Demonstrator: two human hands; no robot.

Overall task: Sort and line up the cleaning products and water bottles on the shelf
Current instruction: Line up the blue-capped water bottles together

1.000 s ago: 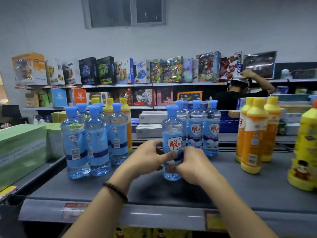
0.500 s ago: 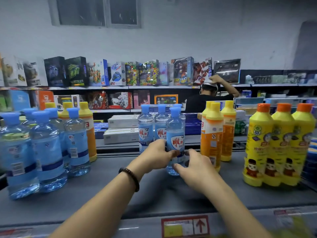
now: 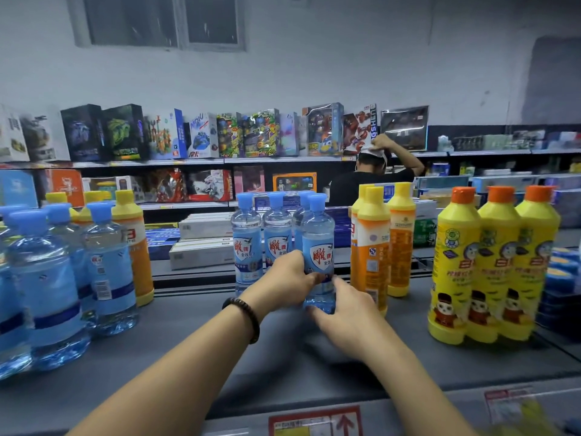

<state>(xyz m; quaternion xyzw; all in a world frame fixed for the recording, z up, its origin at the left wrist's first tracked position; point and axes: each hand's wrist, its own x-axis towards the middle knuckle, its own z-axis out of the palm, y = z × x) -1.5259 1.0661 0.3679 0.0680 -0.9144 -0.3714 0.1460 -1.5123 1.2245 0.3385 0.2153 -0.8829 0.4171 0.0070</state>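
A clear water bottle [image 3: 319, 247] with a blue cap and a red-and-blue label stands upright on the grey shelf [image 3: 195, 350], in front of three like bottles [image 3: 276, 234]. My left hand [image 3: 286, 283] grips its lower left side. My right hand [image 3: 344, 305] curls round its base from the right. Several larger water bottles [image 3: 56, 278] stand at the left. Orange cleaner bottles [image 3: 382, 243] with yellow caps stand right of the held bottle. Three yellow cleaner bottles [image 3: 493, 262] with orange caps stand at the far right.
More orange cleaner bottles [image 3: 133, 243] stand behind the large water bottles at the left. A person in black [image 3: 374, 180] stands beyond the shelf by racks of toy boxes [image 3: 201, 136]. Blue packs [image 3: 562, 278] lie at the right edge.
Both hands have slid the held bottle away from me and to the right, up to the other small bottles. The view has turned right, bringing the yellow cleaner bottles into sight.
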